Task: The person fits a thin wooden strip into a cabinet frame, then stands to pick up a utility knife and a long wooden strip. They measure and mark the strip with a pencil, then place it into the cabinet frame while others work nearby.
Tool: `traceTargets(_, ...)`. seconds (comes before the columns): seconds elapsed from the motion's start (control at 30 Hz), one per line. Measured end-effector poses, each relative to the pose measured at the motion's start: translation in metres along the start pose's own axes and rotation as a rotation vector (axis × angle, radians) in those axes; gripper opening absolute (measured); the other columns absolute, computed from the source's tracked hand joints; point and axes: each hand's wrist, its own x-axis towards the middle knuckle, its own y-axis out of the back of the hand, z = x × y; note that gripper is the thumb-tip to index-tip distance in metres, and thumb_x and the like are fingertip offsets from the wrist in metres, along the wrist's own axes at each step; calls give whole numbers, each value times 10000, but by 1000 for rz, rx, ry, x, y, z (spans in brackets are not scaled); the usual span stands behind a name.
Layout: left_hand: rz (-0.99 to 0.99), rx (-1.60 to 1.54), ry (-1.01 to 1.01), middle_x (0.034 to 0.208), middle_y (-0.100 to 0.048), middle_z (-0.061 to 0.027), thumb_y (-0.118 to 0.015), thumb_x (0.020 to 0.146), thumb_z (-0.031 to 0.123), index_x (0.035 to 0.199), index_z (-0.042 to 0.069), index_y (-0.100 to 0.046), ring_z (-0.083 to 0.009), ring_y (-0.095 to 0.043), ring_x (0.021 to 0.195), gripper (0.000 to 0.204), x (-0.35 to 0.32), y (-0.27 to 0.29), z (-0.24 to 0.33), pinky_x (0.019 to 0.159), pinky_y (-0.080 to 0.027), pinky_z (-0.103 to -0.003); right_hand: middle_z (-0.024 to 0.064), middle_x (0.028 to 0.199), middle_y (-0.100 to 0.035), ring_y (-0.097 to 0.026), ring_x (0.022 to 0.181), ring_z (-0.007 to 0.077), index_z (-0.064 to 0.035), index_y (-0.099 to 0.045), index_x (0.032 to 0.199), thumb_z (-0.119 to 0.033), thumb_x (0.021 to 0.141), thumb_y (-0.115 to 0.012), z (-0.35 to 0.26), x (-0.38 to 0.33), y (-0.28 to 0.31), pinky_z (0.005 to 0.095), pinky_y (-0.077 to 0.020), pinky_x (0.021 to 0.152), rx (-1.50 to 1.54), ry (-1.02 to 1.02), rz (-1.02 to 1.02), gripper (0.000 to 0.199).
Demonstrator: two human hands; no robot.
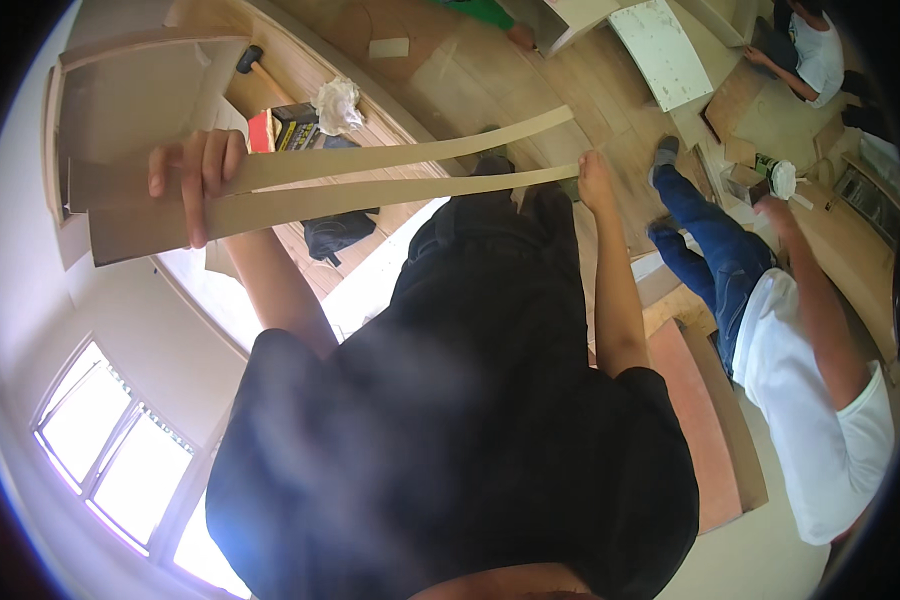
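Note:
Two long, thin beige strips of board stretch side by side across the view, the far strip and the near strip. My left hand is closed on both at their left ends, fingers wrapped over the upper edges and thumb out of sight. At the right end of the near strip, my right hand pinches its tip. The far strip's right end hangs free of my right hand, with a gap between the two strips there.
Behind the strips lie a black-headed mallet, a crumpled white wad and a dark bag. A person in a white top works close on my right. A white panel and a salmon-coloured panel stand nearby.

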Motion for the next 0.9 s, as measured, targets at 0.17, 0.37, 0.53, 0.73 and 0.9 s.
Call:
traceTargets(0.17,-76,-75,9,678,-733,54,-572,987,290,1175,142,-614,-14,-324,403,243,7,8,1,518,-217,-178,229,1003,-549,-551,947,452,-36,-565,983,-91,938,-494,-6,-28,3,511,-457,807,-135,38,-22,100)
traceTargets(0.37,-152,-169,-34,694,-739,48,-581,984,314,1190,152,-610,-19,-332,410,264,21,9,-9,518,-219,-178,234,995,-561,-563,937,456,-27,-583,979,-215,994,-499,-14,-46,-4,524,-456,797,-165,-68,-15,207)
traceTargets(0.53,-178,-186,-42,707,-742,50,-600,972,320,1185,156,-614,-14,-334,417,270,30,3,-18,523,-216,-173,225,1057,-599,-606,968,402,-3,-583,1020,-182,992,-501,-11,-49,-11,465,-485,822,-79,-183,12,199)
traceTargets(0.73,-249,-235,11,713,-744,33,-598,968,320,1202,148,-598,-13,-366,413,291,43,7,-34,530,-230,-173,175,1234,-608,-629,1029,314,-6,-486,1317,6,880,-458,-28,-36,-10,401,-487,875,763,-407,141,439)
traceTargets(0.9,-335,-264,48,768,-757,27,-583,979,222,1251,125,-566,-2,-396,428,289,52,17,-46,518,-232,-167,182,1303,-573,-547,1157,266,-16,-373,1446,45,788,-409,-43,-18,8,361,-452,928,1207,-592,162,663)
